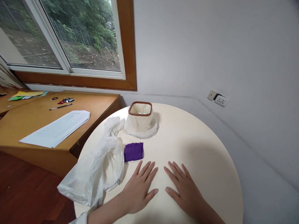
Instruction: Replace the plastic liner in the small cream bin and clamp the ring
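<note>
My left hand lies flat on the round white table, fingers spread, holding nothing. Just beyond its fingertips is a folded purple cloth. To the left of that hand, a crumpled white plastic bag spreads towards the table's edge. My right hand also rests palm down with its fingers apart and nothing in it. At the far side of the table stands a small cream bin with a brown rim, and a white plastic liner is bunched around its base.
A wooden desk adjoins on the left, bearing white papers, a pen, keys and coloured sheets. Behind are a window and a white wall with a socket.
</note>
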`<state>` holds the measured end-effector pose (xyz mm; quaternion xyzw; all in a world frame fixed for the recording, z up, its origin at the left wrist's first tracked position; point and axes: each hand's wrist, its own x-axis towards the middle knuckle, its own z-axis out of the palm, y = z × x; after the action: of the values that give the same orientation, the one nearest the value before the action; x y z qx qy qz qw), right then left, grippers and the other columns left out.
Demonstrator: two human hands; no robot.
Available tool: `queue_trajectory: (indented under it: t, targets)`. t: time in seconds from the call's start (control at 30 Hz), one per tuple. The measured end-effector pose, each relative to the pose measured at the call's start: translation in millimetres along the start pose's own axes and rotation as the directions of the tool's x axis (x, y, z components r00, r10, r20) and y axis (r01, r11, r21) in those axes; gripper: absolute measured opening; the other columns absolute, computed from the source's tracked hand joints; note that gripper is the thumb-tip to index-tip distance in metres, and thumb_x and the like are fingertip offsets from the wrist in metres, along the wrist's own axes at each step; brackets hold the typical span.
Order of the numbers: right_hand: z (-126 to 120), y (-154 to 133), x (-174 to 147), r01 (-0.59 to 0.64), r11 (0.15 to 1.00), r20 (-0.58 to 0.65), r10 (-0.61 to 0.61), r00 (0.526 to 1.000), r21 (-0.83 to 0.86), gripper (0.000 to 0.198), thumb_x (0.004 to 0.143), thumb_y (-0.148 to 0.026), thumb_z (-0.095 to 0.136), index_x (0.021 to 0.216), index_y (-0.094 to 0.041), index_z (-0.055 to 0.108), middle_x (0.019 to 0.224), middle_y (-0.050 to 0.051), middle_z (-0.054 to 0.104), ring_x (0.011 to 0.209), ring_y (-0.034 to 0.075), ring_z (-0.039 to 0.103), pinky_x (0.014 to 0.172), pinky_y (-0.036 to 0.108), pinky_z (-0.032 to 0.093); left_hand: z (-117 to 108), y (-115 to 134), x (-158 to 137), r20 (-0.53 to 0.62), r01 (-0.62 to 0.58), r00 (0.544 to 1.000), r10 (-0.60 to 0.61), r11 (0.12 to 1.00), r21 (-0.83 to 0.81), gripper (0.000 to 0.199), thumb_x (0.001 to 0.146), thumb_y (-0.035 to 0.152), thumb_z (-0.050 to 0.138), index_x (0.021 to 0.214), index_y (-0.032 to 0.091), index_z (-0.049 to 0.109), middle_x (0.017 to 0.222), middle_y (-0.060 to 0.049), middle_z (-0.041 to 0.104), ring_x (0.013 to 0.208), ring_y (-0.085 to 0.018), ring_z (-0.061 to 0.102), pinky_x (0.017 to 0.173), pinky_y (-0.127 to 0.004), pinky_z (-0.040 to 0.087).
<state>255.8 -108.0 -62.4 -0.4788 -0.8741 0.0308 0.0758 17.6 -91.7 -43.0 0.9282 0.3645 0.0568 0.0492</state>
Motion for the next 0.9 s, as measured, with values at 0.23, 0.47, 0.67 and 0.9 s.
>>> queue_trajectory:
  t: [0.23, 0.47, 0.67, 0.9]
  targets:
    - [0, 0, -1, 0.021, 1.000, -0.032, -0.021, 0.999, -0.005, 0.057, 0.089, -0.043, 0.033, 0.140, -0.027, 0.014, 0.145, 0.002, 0.021, 0.132, 0.025, 0.020, 0.104, 0.049, 0.023, -2, 2, -2, 0.005, -0.002, 1.000, 0.002, 1.000, 0.002, 0.060, 0.091, 0.047, 0.025, 0.141, 0.019, 0.008, 0.146, -0.009, 0.017, 0.134, -0.026, 0.014, 0.107, -0.048, 0.015]
    - [-1, -1, -3, 0.036, 0.999, -0.067, -0.037, 0.997, -0.013, 0.059, 0.089, -0.043, 0.034, 0.140, -0.027, 0.011, 0.144, 0.002, 0.023, 0.132, 0.024, 0.022, 0.104, 0.047, 0.025, -2, 6, -5, -0.054, -0.012, 0.998, 0.014, 0.999, 0.050, 0.058, 0.091, 0.043, 0.028, 0.141, 0.020, 0.010, 0.144, -0.009, 0.024, 0.132, -0.027, 0.021, 0.105, -0.047, 0.020]
    - [-1, -1, -3, 0.039, 0.999, -0.062, -0.040, 0.997, -0.019, 0.058, 0.089, -0.043, 0.033, 0.140, -0.027, 0.011, 0.144, 0.002, 0.022, 0.132, 0.024, 0.022, 0.104, 0.047, 0.025, -16, 9, -9, 0.033, -0.034, 0.999, 0.032, 0.998, 0.057, 0.053, 0.092, 0.040, 0.027, 0.140, 0.019, 0.019, 0.142, -0.011, 0.028, 0.129, -0.029, 0.027, 0.102, -0.045, 0.025]
    - [2, -2, -5, 0.033, 0.999, -0.060, -0.035, 0.998, -0.020, 0.058, 0.089, -0.043, 0.033, 0.140, -0.028, 0.010, 0.144, 0.001, 0.023, 0.132, 0.024, 0.022, 0.104, 0.047, 0.025, -23, 5, -16, 0.094, -0.140, 0.987, 0.129, 0.983, 0.122, 0.055, 0.085, 0.036, 0.039, 0.135, 0.017, 0.030, 0.137, -0.013, 0.038, 0.126, -0.028, 0.033, 0.102, -0.043, 0.022]
